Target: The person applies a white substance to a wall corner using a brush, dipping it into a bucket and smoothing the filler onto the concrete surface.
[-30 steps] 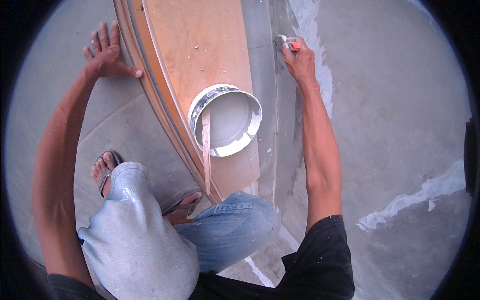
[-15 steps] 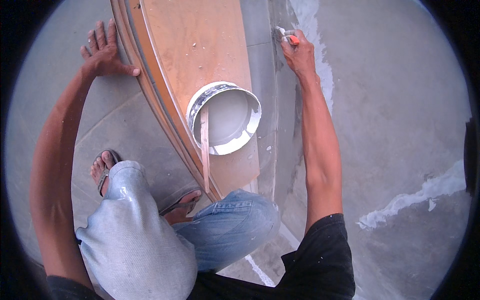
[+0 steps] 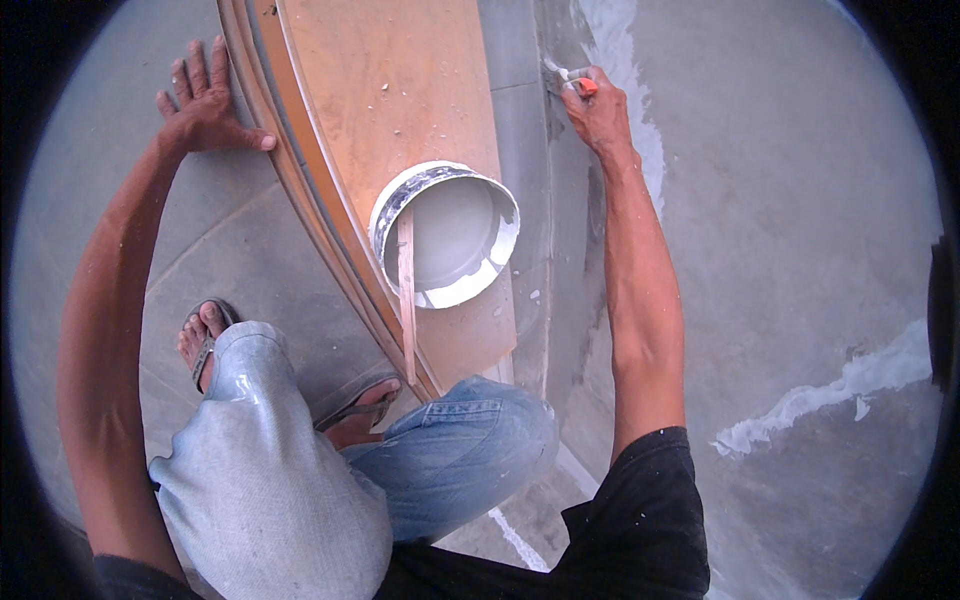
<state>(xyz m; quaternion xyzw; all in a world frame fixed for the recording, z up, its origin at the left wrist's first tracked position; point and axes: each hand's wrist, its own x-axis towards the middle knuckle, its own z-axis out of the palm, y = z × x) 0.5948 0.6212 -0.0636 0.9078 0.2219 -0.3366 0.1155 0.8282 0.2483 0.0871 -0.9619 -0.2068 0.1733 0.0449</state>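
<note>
My right hand (image 3: 600,115) is closed round a paintbrush (image 3: 587,87) with an orange handle. Its whitened tip touches the grey wall near the edge where it meets the tiles. Far to the left, my left hand (image 3: 207,115) lies with fingers spread on the grey tiled floor, its thumb against the edge of some wooden boards (image 3: 290,170). Between my arms, a round white bucket (image 3: 463,291) stands on the orange-brown board, holding a whitish liquid. A flat wooden stick (image 3: 406,285) leans out over the bucket's near rim.
A ragged white strip (image 3: 615,45) runs down the grey wall (image 3: 790,200) beside my right hand. Another white streak (image 3: 830,405) crosses it lower right. My sandalled feet and bent knees (image 3: 290,460) are near the boards' close end. Small crumbs lie on the board.
My right hand has shifted slightly nearer with the brush, whose tip has moved a little left. My left hand stays spread in nearly the same place.
</note>
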